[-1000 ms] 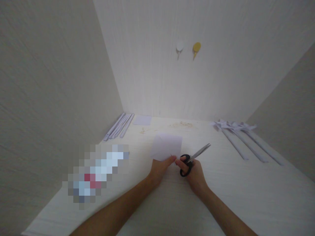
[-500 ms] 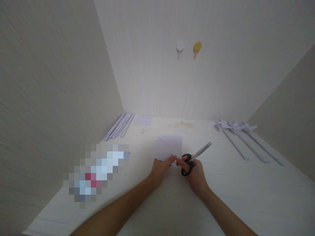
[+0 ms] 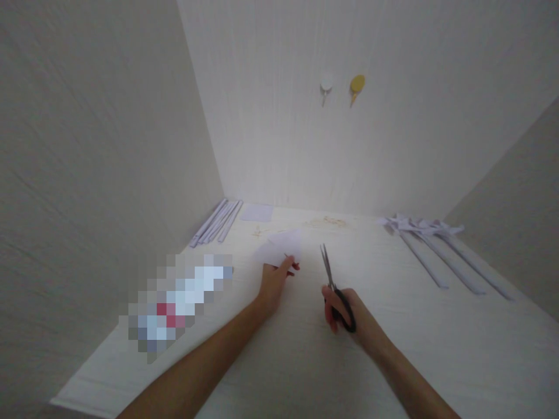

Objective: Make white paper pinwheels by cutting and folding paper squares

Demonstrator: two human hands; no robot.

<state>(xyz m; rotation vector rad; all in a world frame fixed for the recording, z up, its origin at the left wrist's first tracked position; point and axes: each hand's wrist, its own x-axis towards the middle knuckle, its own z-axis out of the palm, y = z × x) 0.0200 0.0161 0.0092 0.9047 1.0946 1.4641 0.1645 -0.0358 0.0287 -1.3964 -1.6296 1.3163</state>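
Observation:
My left hand point(image 3: 276, 280) pinches the near corner of a pale sheet of paper point(image 3: 282, 245), lifted a little off the white table point(image 3: 305, 349) at the middle. My right hand point(image 3: 349, 317) grips the black handles of a pair of scissors point(image 3: 332, 286). The silver blades are together and point away from me, a short way right of the paper and not touching it.
A bundle of rolled paper sticks point(image 3: 216, 221) lies at the back left with a small paper square point(image 3: 257, 212) beside it. Several paper pinwheels on long sticks point(image 3: 437, 247) lie at the right. A blurred-out object point(image 3: 177, 302) lies left. Two hooks point(image 3: 341, 87) hang on the back wall.
My left hand has carried the paper left and away from the scissors. My right hand drew back toward me and turned the scissors, whose blades now point forward instead of up to the right.

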